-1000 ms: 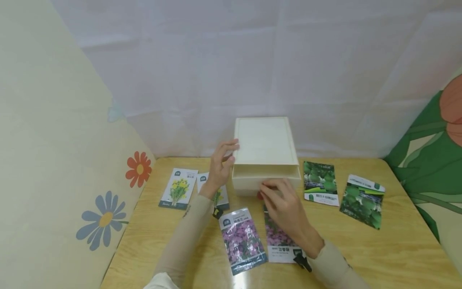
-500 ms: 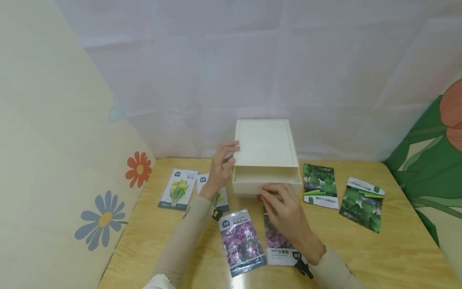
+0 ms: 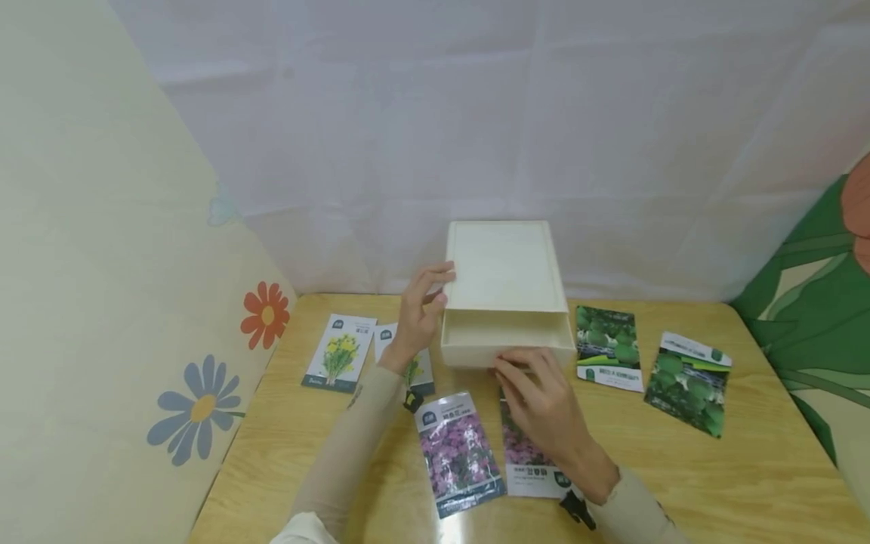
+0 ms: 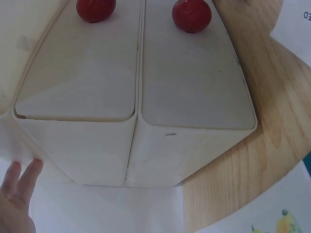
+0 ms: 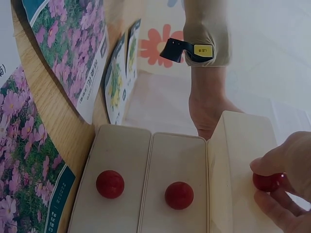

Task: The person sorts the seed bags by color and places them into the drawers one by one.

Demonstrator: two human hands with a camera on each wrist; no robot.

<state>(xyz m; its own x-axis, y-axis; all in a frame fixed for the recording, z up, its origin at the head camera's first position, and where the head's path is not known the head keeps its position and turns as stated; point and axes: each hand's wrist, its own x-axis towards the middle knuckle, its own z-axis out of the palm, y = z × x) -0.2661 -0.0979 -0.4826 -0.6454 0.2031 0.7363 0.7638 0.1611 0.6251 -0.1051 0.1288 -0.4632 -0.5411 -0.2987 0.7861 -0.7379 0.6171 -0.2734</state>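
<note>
Left hand (image 4: 18, 201) at 8 o'clock, fingertips on white box (image 4: 139, 116); red knobs (image 4: 192, 15) at 11 and 1.

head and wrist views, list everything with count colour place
Drawer unit: 1, white, back centre
Drawers: 3, white, top one open
Knobs: 3, red, drawer fronts
Yellow-flower packets: 2, mostly white, left of unit
Pink-flower packets: 2, pink, in front of unit
Green packets: 2, green, right of unit
Table: 1, light brown, below
Cloth: 1, pale, behind
Plant-print panels: 2, cream, both sides
Wrist clips: 2, black, by wrists
Sleeves: 2, beige, forearms
Left hand: 1, touching unit's left side
Right hand: 1, pinching top knob
</note>
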